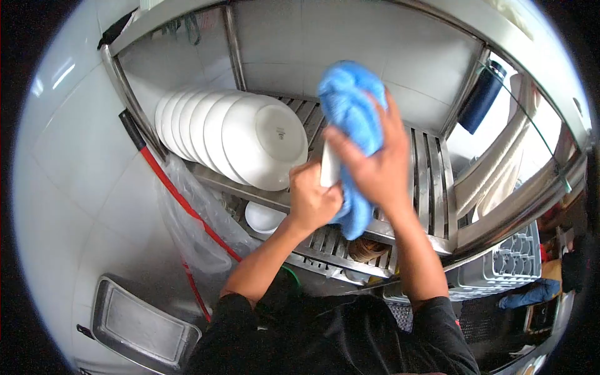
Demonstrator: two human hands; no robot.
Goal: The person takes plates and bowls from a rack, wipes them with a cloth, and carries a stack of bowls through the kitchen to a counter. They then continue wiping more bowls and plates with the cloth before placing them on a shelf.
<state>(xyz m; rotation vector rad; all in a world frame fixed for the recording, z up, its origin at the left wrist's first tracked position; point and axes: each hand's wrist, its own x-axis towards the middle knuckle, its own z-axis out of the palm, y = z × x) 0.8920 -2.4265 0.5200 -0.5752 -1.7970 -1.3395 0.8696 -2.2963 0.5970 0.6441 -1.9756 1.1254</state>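
Note:
Above the slatted metal shelf, my left hand (314, 197) grips the edge of a white dish (330, 165), of which only a narrow part shows. My right hand (378, 159) presses a blue cloth (353, 106) against the dish, its fingers wrapped round the cloth, which covers most of the dish and hangs down below. To the left, a row of several white plates (265, 140) stands on edge on the shelf, the nearest showing its underside.
A white bowl (264, 217) sits on the lower shelf. At left are a red pole (181, 203), a clear plastic bag (200, 240) and a metal tray (144, 322). A dark blue bottle (482, 97) hangs at right, above grey racks (515, 256).

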